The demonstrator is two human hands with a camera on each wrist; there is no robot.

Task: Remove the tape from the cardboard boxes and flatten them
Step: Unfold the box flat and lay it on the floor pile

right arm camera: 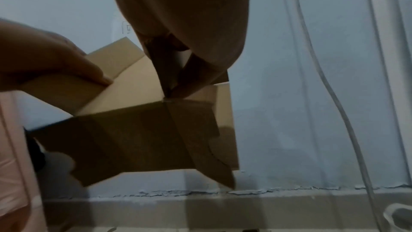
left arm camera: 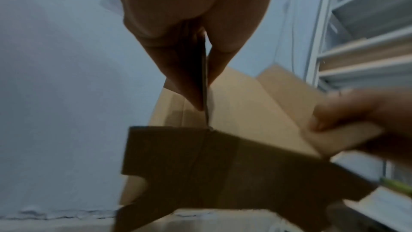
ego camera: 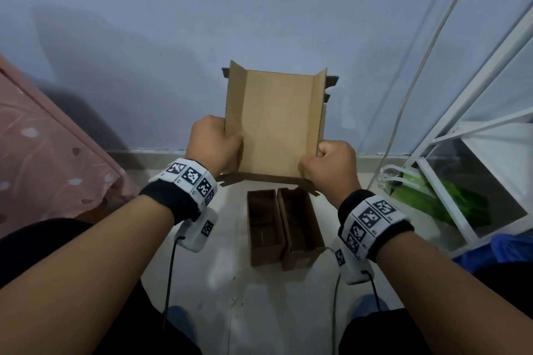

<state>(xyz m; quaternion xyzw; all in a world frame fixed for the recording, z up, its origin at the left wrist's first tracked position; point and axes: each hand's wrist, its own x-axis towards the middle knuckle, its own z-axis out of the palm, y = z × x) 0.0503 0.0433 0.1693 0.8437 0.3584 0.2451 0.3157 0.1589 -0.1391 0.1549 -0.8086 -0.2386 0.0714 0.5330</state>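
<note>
Hands point(ego camera: 272, 157) on opened box's point(ego camera: 274, 124) sides

No readable text, brand or nr anywhere. Only signs: black-and-white square code markers on the left wristband point(ego camera: 190, 179) and right wristband point(ego camera: 369, 219), plus one each on the white camera units under the wrists. They're patterns, not letters. Cardboard is blank.
</note>
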